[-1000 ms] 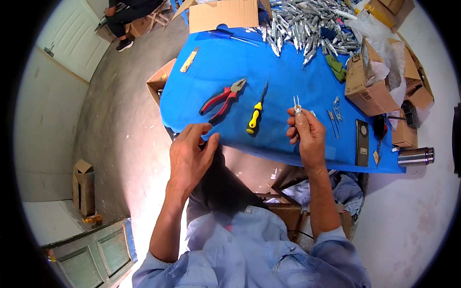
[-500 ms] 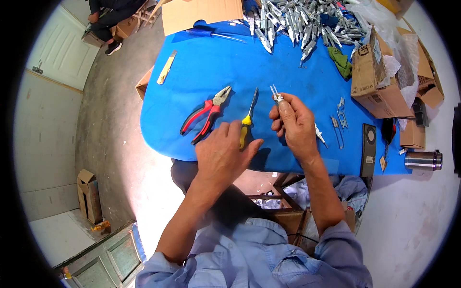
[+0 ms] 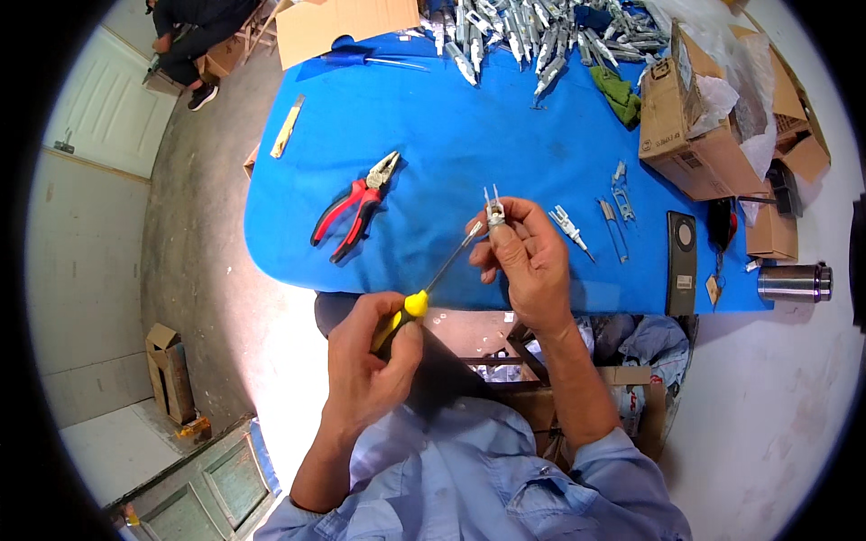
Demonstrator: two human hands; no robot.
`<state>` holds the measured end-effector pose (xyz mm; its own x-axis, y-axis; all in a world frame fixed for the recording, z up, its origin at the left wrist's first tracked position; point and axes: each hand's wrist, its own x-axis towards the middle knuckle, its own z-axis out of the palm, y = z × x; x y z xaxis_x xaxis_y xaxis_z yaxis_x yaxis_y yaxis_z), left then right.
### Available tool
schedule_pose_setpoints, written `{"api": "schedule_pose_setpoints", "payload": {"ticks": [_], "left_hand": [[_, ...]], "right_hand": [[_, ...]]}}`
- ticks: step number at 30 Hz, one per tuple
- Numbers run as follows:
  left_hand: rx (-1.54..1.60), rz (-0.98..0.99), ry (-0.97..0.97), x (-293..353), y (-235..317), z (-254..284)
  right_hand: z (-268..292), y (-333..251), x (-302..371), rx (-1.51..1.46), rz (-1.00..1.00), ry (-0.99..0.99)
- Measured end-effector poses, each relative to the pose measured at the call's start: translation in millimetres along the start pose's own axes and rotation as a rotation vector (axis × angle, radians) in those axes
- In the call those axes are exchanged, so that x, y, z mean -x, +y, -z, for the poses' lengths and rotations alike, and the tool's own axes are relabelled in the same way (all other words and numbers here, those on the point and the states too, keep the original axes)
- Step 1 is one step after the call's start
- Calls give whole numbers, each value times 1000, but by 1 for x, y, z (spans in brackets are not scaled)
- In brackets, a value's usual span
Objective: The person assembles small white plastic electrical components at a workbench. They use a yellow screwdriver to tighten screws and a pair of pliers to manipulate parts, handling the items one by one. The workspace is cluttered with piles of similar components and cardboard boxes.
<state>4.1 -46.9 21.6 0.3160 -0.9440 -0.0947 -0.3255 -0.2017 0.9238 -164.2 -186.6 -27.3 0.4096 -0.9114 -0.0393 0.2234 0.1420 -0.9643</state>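
My left hand point(image 3: 374, 361) grips the yellow-and-black handle of a screwdriver point(image 3: 433, 284) below the table's near edge. Its thin shaft runs up and right to a small silver metal part point(image 3: 493, 210) that my right hand point(image 3: 523, 261) pinches between thumb and fingers above the blue table point(image 3: 433, 135). The part has two thin prongs sticking upward. Red-handled pliers point(image 3: 354, 207) lie on the table left of both hands.
More small metal parts point(image 3: 570, 225) and clips point(image 3: 621, 191) lie right of my right hand, beside a black flat device point(image 3: 681, 261). A heap of silver parts point(image 3: 541, 36) fills the far edge. Cardboard boxes point(image 3: 695, 126) stand at right, a steel cylinder point(image 3: 794, 282) beyond them.
My left hand reached to the table, picked up the screwdriver that lay beside the pliers, and drew back toward me, its tip now at the part held by my right hand.
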Motion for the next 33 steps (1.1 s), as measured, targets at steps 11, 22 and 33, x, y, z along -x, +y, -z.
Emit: {"api": "schedule_pose_setpoints", "payload": {"ticks": [11, 22, 33], "left_hand": [[-84, -277, 103, 43, 14, 4], [54, -169, 103, 74, 15, 33], [411, 27, 58, 91, 11, 42]], "right_hand": [[-16, -18, 49, -280, -35, -136], [-53, -22, 73, -342, -24, -193], [-77, -14, 82, -230, -36, -187]]}}
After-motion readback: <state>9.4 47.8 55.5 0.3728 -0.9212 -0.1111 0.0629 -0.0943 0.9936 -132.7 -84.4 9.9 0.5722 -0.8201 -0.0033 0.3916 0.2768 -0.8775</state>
